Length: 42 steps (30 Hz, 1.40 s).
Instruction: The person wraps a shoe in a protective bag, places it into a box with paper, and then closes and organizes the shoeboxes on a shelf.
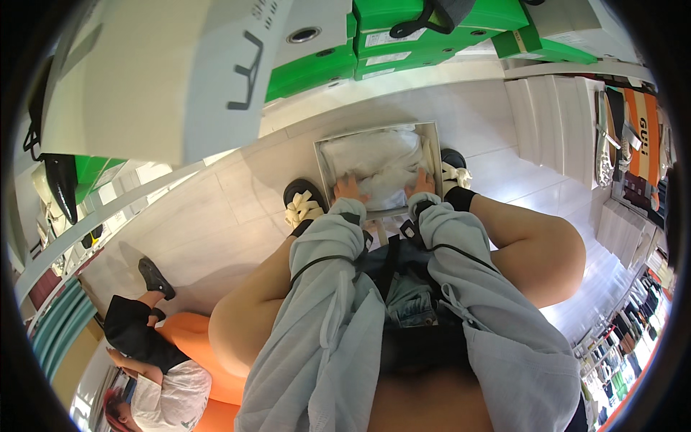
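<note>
An uncovered shoebox (pixel 435 135) sits on the tiled floor between my feet. White tissue paper (pixel 372 154) fills it and hides whatever lies beneath. At the box's near left corner, my left hand (pixel 350 187) rests on the paper with its fingers spread. My right hand (pixel 420 183) lies on the paper by the near right side, fingers apart. Neither hand appears to grip anything. My feet, in dark shoes with cream bows, flank the box: the left shoe (pixel 303 202) and the right shoe (pixel 456 168).
Green shoeboxes (pixel 388 54) line a low shelf ahead. A large pale box (pixel 140 81) looms at upper left. White boxes (pixel 550 119) are stacked at right beside displayed shoes (pixel 604 140). Behind me on the left, a person (pixel 170 391) sits on an orange seat (pixel 189 335).
</note>
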{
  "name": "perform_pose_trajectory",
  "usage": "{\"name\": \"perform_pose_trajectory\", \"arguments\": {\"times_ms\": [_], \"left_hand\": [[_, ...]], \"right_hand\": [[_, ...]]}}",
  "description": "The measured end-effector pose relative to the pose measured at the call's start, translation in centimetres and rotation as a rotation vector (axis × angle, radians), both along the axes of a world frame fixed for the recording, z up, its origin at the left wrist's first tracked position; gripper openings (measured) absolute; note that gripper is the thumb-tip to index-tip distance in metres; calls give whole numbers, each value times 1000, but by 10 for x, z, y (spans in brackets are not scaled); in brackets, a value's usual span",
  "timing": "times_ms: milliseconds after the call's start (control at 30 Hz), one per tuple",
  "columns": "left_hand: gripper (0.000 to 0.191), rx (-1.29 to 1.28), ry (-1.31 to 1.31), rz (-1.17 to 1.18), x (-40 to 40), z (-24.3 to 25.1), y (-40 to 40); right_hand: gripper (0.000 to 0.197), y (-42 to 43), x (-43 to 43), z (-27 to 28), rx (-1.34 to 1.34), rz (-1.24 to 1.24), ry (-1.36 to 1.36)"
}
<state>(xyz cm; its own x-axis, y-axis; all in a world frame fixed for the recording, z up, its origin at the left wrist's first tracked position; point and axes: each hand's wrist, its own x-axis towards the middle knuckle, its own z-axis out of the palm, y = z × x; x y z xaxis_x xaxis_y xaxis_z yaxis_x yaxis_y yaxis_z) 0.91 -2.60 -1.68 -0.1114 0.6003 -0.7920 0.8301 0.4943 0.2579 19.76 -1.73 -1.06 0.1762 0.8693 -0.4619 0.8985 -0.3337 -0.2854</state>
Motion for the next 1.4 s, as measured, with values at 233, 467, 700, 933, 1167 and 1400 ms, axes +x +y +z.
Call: {"name": "perform_pose_trajectory", "arguments": {"times_ms": [233,467,700,933,1167,1400], "left_hand": [[37,-3,-153,141,-5,-6,4],[21,256,-844,887,-51,69,100],[36,734,-1607,1236,-74,272,124],[51,840,-1895,1225,-66,381,112],[36,1187,-1405,1272,-92,389,120],[42,1370,-1488,1278,-55,347,24]], "right_hand": [[58,18,-26,30,-98,-86,35],[54,23,-42,51,77,46,199],[55,-9,-45,74,-135,115,225],[49,0,-42,71,-153,116,260],[38,-7,-48,81,-44,70,444],[33,41,-35,90,270,-563,1132]]}}
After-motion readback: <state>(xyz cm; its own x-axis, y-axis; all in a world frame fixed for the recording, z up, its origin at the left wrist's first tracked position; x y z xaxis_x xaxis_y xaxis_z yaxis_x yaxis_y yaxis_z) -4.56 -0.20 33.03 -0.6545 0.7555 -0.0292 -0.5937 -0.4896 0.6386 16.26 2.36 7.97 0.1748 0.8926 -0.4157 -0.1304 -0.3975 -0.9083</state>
